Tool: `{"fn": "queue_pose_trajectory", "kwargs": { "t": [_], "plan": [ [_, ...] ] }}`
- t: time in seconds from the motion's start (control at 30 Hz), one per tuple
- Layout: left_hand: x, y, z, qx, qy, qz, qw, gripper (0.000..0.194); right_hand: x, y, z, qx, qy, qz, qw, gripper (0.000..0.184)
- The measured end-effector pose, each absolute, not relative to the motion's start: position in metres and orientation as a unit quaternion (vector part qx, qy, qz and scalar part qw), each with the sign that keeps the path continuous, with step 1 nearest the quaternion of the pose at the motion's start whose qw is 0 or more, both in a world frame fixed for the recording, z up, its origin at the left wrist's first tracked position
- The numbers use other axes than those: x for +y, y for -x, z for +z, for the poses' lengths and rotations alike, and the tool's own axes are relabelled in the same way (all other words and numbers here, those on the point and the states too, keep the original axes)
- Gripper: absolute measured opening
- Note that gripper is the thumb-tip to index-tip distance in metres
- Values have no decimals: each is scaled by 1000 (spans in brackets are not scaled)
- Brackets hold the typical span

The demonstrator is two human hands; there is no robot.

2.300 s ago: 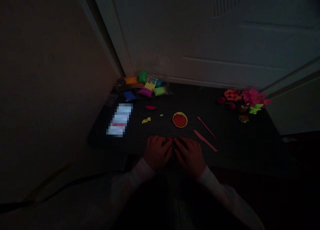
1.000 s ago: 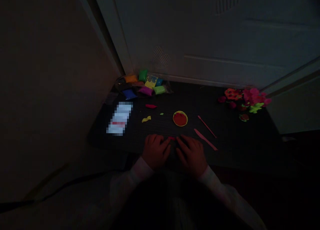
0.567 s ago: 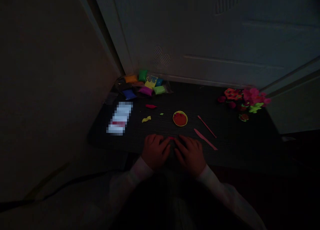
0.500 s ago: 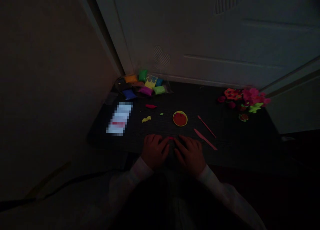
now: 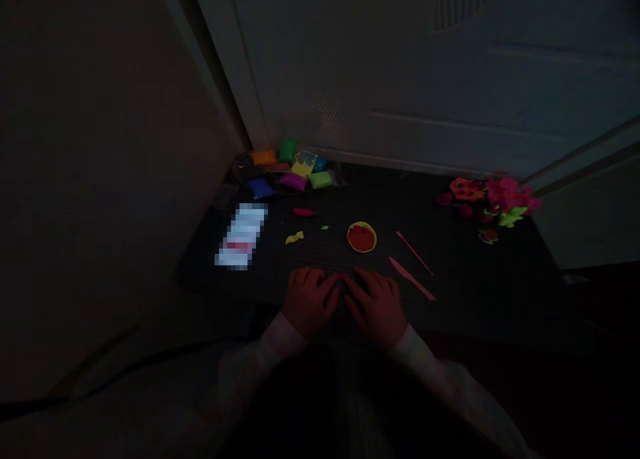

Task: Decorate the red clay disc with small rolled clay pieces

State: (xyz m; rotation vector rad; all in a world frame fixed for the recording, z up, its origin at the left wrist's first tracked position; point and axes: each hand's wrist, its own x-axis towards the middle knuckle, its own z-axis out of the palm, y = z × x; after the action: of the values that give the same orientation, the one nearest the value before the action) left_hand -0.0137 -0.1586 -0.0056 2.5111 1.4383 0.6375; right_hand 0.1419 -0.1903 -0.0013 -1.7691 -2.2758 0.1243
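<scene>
The scene is very dim. My left hand (image 5: 310,302) and my right hand (image 5: 376,306) rest side by side on the near edge of a dark table (image 5: 460,286). Their fingertips meet on a small red piece of clay (image 5: 340,276), fingers curled together on it. Just beyond them lies a round yellow disc with a red top (image 5: 361,237). Two pink modelling tools (image 5: 412,279) lie to the right of my right hand.
Several coloured clay packets (image 5: 293,169) are heaped at the table's back left by the door. A pale card (image 5: 241,236), a yellow scrap (image 5: 294,237), a red scrap (image 5: 303,212) and a green crumb lie left of centre. Pink and green clay shapes (image 5: 493,199) cluster at the back right.
My hands have stayed over the red piece, with the fingers shifting slightly closer together. The view has drifted a little; nothing else on the table has moved.
</scene>
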Motion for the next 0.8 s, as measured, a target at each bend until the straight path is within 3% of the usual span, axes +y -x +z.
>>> {"fn": "queue_pose_trajectory", "kwargs": {
  "t": [0.8],
  "plan": [
    [-159,14,-9,485,-839,230,87,25,-191,-146,0,-779,611,43,134,32]
  ]
}}
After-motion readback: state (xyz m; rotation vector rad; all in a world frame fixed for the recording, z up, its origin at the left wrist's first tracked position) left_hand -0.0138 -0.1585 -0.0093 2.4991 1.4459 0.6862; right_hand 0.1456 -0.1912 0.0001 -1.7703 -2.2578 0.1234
